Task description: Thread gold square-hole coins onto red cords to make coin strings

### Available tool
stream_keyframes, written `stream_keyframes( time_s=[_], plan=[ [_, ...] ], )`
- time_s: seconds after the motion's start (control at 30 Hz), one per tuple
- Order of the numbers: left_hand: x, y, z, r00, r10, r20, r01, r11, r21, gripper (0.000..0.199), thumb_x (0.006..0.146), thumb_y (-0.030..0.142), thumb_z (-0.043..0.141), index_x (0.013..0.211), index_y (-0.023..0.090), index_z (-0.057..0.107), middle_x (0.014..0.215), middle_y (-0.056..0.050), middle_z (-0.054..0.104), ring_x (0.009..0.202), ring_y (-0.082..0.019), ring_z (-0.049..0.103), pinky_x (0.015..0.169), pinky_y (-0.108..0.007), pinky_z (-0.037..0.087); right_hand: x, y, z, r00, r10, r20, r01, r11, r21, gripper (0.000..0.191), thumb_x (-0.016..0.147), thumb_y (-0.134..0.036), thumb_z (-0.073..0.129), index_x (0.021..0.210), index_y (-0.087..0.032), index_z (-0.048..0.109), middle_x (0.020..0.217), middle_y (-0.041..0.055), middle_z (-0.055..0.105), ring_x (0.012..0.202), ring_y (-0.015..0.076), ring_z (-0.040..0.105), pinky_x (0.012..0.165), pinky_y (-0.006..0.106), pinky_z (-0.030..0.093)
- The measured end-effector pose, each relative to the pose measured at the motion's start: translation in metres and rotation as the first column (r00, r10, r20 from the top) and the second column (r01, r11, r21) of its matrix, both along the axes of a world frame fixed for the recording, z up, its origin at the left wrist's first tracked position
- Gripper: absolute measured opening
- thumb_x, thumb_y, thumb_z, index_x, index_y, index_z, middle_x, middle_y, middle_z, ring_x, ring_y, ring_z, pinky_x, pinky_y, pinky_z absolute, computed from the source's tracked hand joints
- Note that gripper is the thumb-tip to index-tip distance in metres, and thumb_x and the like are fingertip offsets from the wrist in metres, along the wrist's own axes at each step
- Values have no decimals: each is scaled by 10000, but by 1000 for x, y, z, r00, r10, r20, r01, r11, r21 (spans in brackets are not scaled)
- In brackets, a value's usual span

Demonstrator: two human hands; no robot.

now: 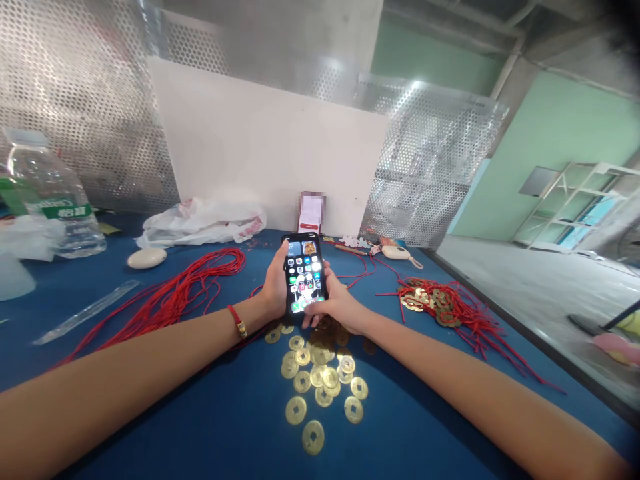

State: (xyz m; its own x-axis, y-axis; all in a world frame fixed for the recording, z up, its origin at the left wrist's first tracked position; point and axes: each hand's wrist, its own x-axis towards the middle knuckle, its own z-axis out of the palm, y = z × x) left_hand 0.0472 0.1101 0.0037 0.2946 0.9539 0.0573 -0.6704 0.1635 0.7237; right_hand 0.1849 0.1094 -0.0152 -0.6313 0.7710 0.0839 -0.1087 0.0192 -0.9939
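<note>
A smartphone [303, 270] with its home screen lit is held upright above the blue table between both hands. My left hand [274, 283] is closed around its left edge, a red cord bracelet on the wrist. My right hand [343, 303] grips the lower right side, thumb lying over the bottom of the screen. Below the phone, a loose pile of brass coins [320, 377] with square holes spreads on the table toward me. A bundle of red cords [187, 293] lies left of my left hand. Red-corded coins [440, 303] are heaped to the right.
A second phone [311, 212] leans against a white board [270, 147] at the back. On the left are a plastic bottle [57, 193], a white plastic bag [203, 221], a white oval object [147, 258] and a clear strip [90, 312]. The table's right edge borders the floor.
</note>
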Motion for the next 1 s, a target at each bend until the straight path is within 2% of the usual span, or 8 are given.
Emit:
stream_keyframes(
  time_s=[0.1,0.2,0.33,0.43,0.67,0.77,0.87,1.0],
  plan=[
    [-2,2,-2,1000,-5,-9,5,1000,0,659,850,626,364,976,66,688,840,-175,716,750,-298,690,663,-409,560,-2,1,-2,999,-31,14,31,999,-15,683,820,-248,570,1329,-302,117,825,-20,637,466,145,644,394,225,509],
    [-2,3,-3,1000,-11,-22,11,1000,1,669,848,632,358,997,68,686,848,-171,719,752,-300,690,653,-406,559,-2,3,-4,1000,-17,9,17,1000,-7,550,879,-362,518,1294,-288,166,751,-30,637,462,148,639,393,223,505],
    [-3,4,-4,999,-4,-43,5,1000,10,686,834,647,367,1010,64,683,830,-168,719,715,-299,689,625,-401,554,0,6,-7,997,59,-53,-60,998,-9,517,873,-435,513,1249,-283,192,758,-26,640,492,165,653,400,241,511],
    [-3,4,-4,999,-7,-49,9,999,49,699,832,658,360,995,60,683,863,-172,718,740,-293,689,663,-392,554,1,9,-9,993,90,-73,-91,996,-11,517,852,-370,519,1238,-285,185,757,-32,645,505,177,662,411,250,517],
    [-1,-1,-2,993,-73,-93,83,991,107,719,827,677,345,983,63,685,837,-165,712,707,-281,682,640,-385,553,0,7,-8,995,66,-77,-70,996,-49,449,785,-310,569,1135,-233,298,646,-37,647,468,185,645,405,243,493],
    [0,-2,-3,995,-7,-96,17,994,110,670,845,641,362,988,72,685,801,-143,712,703,-275,684,638,-371,554,-1,5,-6,998,29,-54,-33,996,-81,390,886,-492,405,1128,-188,370,606,9,647,452,195,637,387,255,480],
    [0,-1,-6,996,41,-81,-33,995,93,611,848,615,394,991,98,688,764,-119,712,663,-268,683,593,-360,550,-2,3,-4,999,40,-27,-42,996,-81,586,920,-602,140,1074,-134,457,550,49,626,433,187,623,391,257,474],
    [-1,2,-10,998,-9,-67,16,993,113,629,831,628,412,1028,94,682,794,-132,718,704,-284,689,588,-362,551,-2,2,-3,996,35,-78,-38,998,-41,429,906,-514,360,1190,-193,355,606,3,646,422,184,616,377,266,478]
  ],
)
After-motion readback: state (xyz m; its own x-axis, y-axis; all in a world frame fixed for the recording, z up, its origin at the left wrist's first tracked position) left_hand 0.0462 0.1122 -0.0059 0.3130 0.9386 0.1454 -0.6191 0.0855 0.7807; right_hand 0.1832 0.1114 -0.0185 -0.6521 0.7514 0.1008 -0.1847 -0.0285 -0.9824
